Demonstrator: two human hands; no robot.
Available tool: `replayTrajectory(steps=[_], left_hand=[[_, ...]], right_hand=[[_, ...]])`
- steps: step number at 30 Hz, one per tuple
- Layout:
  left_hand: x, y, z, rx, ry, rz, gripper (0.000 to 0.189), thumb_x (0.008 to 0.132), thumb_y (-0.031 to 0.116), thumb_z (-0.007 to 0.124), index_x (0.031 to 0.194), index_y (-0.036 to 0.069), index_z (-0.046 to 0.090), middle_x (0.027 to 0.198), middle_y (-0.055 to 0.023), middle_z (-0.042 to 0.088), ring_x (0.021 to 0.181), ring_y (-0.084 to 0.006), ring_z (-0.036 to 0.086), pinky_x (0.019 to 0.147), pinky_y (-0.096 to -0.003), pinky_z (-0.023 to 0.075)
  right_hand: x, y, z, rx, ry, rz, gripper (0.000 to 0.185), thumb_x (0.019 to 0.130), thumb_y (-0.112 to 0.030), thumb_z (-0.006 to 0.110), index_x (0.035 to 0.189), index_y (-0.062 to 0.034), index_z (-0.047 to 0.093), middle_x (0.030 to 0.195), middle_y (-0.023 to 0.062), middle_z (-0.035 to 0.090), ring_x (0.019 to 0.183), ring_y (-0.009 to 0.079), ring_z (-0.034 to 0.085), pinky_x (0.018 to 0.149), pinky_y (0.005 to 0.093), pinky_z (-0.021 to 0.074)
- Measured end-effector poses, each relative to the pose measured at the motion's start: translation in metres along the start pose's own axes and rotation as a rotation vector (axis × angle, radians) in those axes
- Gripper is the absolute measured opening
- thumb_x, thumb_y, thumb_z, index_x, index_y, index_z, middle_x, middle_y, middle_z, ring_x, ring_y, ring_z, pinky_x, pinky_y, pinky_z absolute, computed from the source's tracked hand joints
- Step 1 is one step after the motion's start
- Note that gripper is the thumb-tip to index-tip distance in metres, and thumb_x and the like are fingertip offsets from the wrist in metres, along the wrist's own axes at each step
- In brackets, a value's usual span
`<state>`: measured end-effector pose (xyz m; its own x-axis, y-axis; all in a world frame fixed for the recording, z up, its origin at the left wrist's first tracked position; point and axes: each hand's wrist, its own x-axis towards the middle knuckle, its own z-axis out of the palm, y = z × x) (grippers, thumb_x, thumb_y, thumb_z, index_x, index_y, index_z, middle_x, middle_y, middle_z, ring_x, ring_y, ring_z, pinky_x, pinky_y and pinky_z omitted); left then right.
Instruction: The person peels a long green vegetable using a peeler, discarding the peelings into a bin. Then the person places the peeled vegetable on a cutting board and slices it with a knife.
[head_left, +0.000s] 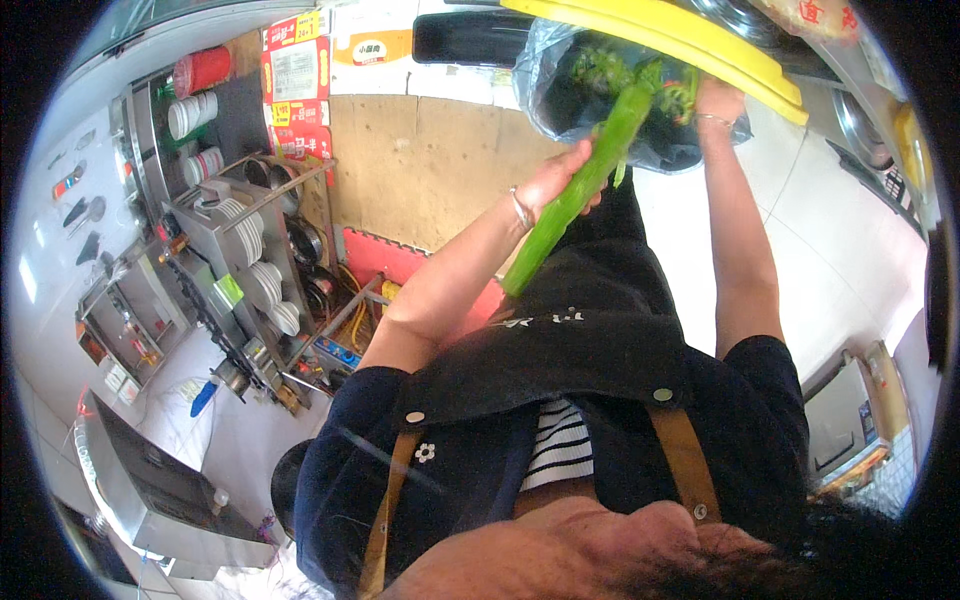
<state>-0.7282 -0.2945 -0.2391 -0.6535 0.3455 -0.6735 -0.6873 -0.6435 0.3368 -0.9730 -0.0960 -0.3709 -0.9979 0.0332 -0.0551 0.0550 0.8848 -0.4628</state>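
My left hand (559, 180) is wrapped around a long, bright green stalk bunch (577, 196) that looks like celery. Its cut end slants down towards my apron (600, 300), and its leafy top (649, 75) reaches over an open, bluish translucent plastic bag (540, 82). More green leaves (600, 67) show in the bag's dark mouth. My right hand (720, 101) is at the right side of the bag, beside the leaves. Its fingers are partly hidden, and whether they grip the bag or leaves cannot be told.
A thick yellow board edge (667, 37) curves just above the bag and my right hand. To the left stands a metal rack with stacked white plates (244, 232) and pans (304, 240). Printed cardboard boxes (296, 75) stand behind; pale floor tiles (817, 195) lie right.
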Motion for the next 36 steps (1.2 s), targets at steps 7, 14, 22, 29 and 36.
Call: replayTrajectory(steps=[7,14,22,29,36], left_hand=[[0.032,-0.002,0.007,-0.186,0.278,0.212,0.042,0.1,0.043,0.041,0.122,0.009,0.053,0.097,-0.0099,0.062,0.071,-0.018,0.063,0.056,-0.0334,0.0538],[0.001,0.013,0.028,-0.063,0.116,0.047,0.04,0.102,0.038,0.038,0.134,0.014,0.043,0.088,-0.009,0.06,0.064,-0.018,0.06,0.052,-0.0305,0.0518],[-0.024,0.01,0.015,-0.091,0.006,-0.021,0.046,0.1,0.044,0.041,0.138,0.018,0.04,0.086,-0.0063,0.057,0.065,-0.0165,0.055,0.052,-0.0286,0.0475],[-0.012,0.028,0.008,0.064,0.113,0.012,0.061,0.09,0.033,0.063,0.14,0.013,0.035,0.083,-0.0058,0.058,0.062,-0.0157,0.059,0.051,-0.0268,0.049],[0.008,0.037,0.02,0.2,0.182,0.046,0.076,0.082,0.01,0.067,0.145,0.007,0.025,0.085,-0.0088,0.059,0.059,-0.0162,0.059,0.048,-0.0285,0.0477]], right_hand=[[-0.141,-0.129,-0.071,0.866,-0.3,-0.064,0.008,0.078,-0.002,0.059,0.083,-0.0055,0.053,0.065,0.0054,0.055,0.061,0.0113,0.055,0.06,0.0283,0.0472],[-0.084,-0.095,-0.043,0.596,-0.04,-0.072,0.008,0.079,-0.005,0.06,0.086,-0.008,0.058,0.068,0.0137,0.064,0.056,0.0253,0.063,0.058,0.0353,0.0518],[0.015,0.01,0.002,-0.387,-0.137,-0.092,0.022,0.08,-0.029,0.06,0.088,-0.0115,0.071,0.089,0.0115,0.071,0.081,0.0332,0.068,0.073,0.0421,0.0548],[0.0,0.003,0.028,0.226,-0.076,-0.082,0.031,0.082,-0.029,0.065,0.101,-0.0044,0.068,0.094,0.0154,0.07,0.085,0.0274,0.068,0.079,0.0356,0.0519],[-0.076,-0.078,-0.015,0.75,-0.162,-0.003,0.02,0.076,-0.01,0.065,0.093,-0.0032,0.06,0.076,0.013,0.066,0.072,0.0218,0.066,0.07,0.0323,0.0509]])
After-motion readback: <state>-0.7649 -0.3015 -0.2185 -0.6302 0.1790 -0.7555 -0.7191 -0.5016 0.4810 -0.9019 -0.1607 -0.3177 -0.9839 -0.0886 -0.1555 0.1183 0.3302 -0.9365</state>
